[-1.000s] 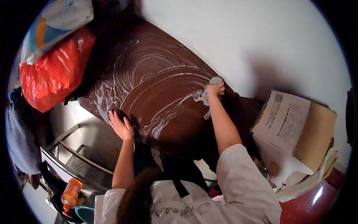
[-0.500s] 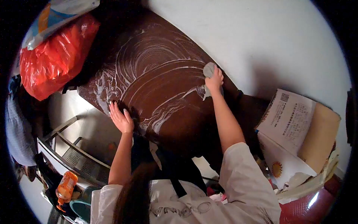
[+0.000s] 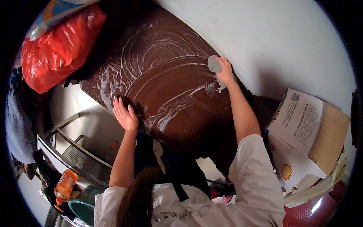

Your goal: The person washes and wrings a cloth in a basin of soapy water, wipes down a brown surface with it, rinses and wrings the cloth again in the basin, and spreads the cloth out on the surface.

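A dark brown tabletop (image 3: 177, 85) is streaked with curved lines of white suds (image 3: 162, 60), thickest along its left side. Near the far right edge, by the white wall, my right hand (image 3: 225, 72) presses a greyish cloth (image 3: 214, 64) against the surface. Part of the cloth hangs out below the fingers, and the palm hides the rest. My left hand (image 3: 125, 115) lies flat at the table's near left edge, fingers stretched out, with nothing in it.
A red plastic bag (image 3: 62, 49) sits at the upper left. Below it stand a metal-framed rack (image 3: 75, 151), an orange bottle (image 3: 65, 185) and a green basin (image 3: 85, 204). A cardboard box (image 3: 302, 125) is at the right, beside the white wall (image 3: 272, 34).
My right hand has shifted slightly up and to the right with the cloth, along the wall-side edge. My left hand stays on the near edge. The whole view has tilted a little.
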{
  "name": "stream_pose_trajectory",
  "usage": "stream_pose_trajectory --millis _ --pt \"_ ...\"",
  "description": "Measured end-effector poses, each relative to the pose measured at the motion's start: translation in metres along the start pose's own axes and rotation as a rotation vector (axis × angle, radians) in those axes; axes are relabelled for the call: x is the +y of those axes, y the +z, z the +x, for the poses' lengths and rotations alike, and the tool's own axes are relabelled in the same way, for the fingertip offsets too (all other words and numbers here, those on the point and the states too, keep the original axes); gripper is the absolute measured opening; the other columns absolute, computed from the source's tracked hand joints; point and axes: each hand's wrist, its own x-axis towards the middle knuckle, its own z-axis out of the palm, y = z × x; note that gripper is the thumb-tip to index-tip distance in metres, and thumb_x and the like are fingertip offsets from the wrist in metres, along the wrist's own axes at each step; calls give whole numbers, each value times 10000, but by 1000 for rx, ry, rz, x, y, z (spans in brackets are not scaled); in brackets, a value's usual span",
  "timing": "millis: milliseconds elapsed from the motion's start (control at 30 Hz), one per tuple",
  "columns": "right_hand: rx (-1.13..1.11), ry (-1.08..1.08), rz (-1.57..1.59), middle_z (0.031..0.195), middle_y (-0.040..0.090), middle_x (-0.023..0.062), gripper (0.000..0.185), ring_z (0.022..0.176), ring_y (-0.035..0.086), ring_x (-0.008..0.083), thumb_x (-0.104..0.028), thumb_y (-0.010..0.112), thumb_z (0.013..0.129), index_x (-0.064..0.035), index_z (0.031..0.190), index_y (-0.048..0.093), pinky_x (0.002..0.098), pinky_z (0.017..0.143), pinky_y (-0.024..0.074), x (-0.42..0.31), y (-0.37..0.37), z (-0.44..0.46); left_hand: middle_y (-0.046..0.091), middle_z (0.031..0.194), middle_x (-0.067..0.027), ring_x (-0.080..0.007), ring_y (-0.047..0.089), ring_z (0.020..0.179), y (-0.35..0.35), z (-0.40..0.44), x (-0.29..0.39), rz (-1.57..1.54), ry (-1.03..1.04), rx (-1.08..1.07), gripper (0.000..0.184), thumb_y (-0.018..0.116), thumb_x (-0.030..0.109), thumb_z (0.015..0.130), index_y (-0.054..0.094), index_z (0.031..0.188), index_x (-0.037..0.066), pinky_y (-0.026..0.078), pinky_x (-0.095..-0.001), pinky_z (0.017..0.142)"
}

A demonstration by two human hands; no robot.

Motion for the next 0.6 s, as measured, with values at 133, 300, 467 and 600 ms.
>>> stream_pose_trajectory --millis 133,300,467,600 --pt "-31 -132 9 1199 433 108 693 1099 405 327 2 596 558 -174 1214 460 408 945 346 -21 12 -30 279 1371 -139 -299 231 1279 -2 0 1 4 -2 -14 467 369 248 872 322 1284 33 177 -444 1024" --pt "-89 -140 87 1206 424 100 661 1080 403 329 -11 598 549 -187 1177 486 434 903 352 -80 25 -97 279 1372 -136 -301 233 1278 0 0 0 4 0 -17 457 363 246 876 326 1283 40 174 -444 1024" --pt "-82 23 142 1240 375 126 712 1128 342 355 -33 638 562 -149 1232 430 489 911 297 -142 55 -160 282 1371 -131 -299 237 1275 -1 -1 -1 8 -3 -22 449 370 242 877 334 1278 43 171 -435 1027" --pt "21 416 143 1263 342 142 759 1152 305 378 -36 661 601 -125 1284 341 514 933 262 -202 73 -192 275 1376 -121 -291 234 1277 -1 0 -2 12 -2 -20 444 372 243 879 336 1278 53 163 -431 1034"
